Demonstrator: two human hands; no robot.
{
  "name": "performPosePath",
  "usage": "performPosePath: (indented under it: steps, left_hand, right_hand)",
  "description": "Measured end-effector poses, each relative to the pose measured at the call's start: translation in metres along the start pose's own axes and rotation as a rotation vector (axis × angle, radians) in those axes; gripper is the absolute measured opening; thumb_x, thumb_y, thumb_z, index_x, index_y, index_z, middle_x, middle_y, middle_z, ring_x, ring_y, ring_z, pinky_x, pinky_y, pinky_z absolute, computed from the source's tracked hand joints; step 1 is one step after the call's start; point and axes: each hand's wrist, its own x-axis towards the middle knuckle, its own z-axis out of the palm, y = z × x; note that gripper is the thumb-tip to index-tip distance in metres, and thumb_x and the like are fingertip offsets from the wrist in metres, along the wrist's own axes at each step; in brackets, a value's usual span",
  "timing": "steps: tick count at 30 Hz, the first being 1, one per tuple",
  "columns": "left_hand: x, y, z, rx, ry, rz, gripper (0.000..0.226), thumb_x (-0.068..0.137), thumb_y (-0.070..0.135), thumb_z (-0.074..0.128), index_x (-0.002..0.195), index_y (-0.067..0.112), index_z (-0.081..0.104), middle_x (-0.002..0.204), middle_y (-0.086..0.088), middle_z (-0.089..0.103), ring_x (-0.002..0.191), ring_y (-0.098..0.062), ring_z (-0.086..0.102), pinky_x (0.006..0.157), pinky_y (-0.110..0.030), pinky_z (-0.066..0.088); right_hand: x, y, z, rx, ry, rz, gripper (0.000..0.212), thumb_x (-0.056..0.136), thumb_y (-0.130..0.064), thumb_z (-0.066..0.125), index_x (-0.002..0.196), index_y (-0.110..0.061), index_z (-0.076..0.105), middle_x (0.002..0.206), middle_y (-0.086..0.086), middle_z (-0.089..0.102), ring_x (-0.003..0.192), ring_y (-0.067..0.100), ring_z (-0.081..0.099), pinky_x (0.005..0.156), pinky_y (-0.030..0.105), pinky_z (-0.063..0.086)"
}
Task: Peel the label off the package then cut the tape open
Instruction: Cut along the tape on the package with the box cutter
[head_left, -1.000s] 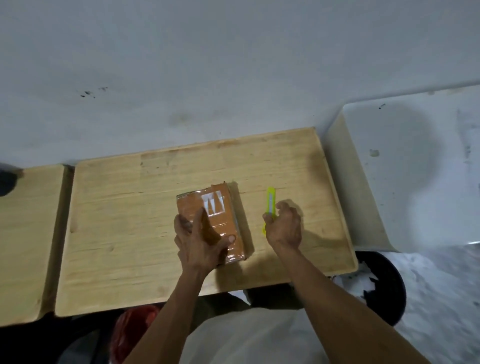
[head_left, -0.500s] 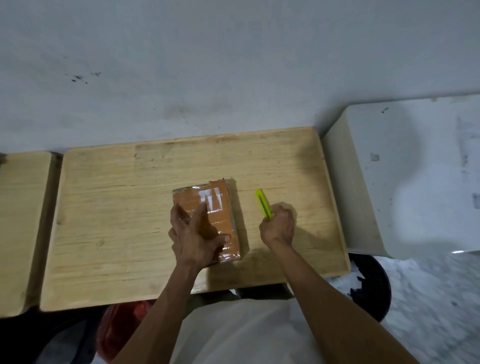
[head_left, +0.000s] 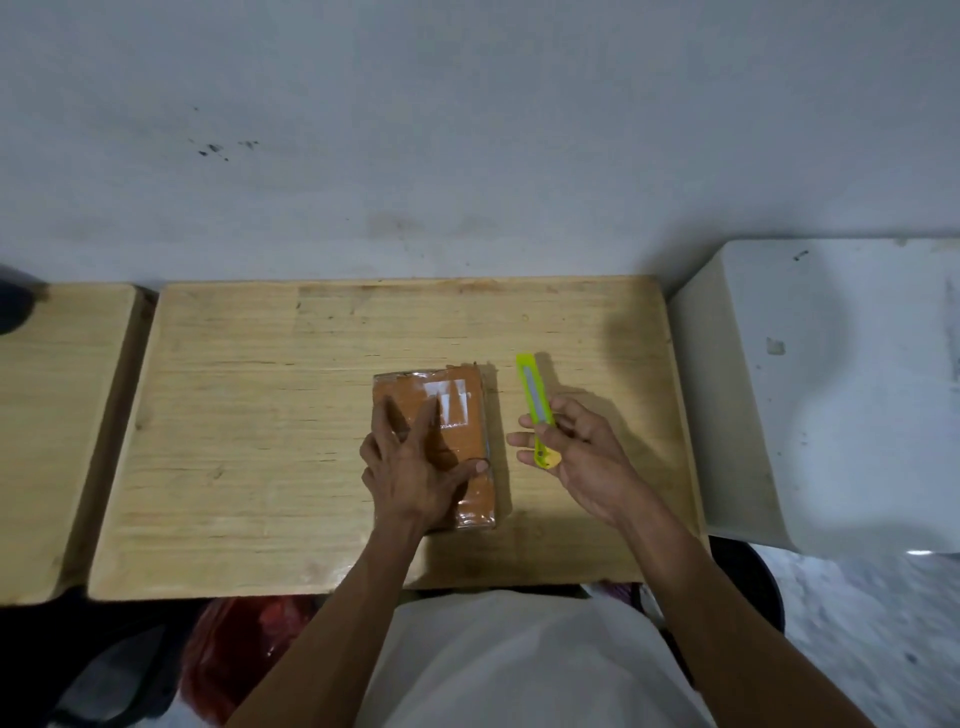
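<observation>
An orange-brown taped package (head_left: 462, 395) lies flat on the wooden table (head_left: 260, 441), with a white label (head_left: 451, 404) near its far end. My left hand (head_left: 415, 467) rests palm-down on the package, fingers spread, thumb at the package's right edge. My right hand (head_left: 576, 452) is to the right of the package and holds a lime-green utility knife (head_left: 535, 405) loosely between thumb and fingers, its tip pointing away from me. The near half of the package is hidden under my left hand.
A second wooden surface (head_left: 57, 441) adjoins on the left. A white block-like object (head_left: 831, 395) stands to the right of the table. The wall (head_left: 467, 130) runs directly behind. A red bag (head_left: 244, 654) and dark objects sit below the table's near edge.
My right hand has lifted the green knife off the table and turned palm-up, fingers loosening. My left hand stays pressed on the package.
</observation>
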Motion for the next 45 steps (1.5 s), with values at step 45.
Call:
performPosePath:
  steps: [45]
  left_hand:
    - [0.008, -0.005, -0.007, 0.019, -0.025, 0.047, 0.103, 0.058, 0.075, 0.074, 0.147, 0.048, 0.03, 0.163, 0.005, -0.006, 0.139, -0.032, 0.014, 0.103, -0.055, 0.037]
  right_hand:
    - [0.096, -0.055, 0.081, -1.875, -0.329, -0.812, 0.039, 0.105, -0.022, 0.043, 0.143, -0.026, 0.041, 0.105, 0.007, 0.063, 0.085, 0.026, 0.062, 0.065, 0.039, 0.052]
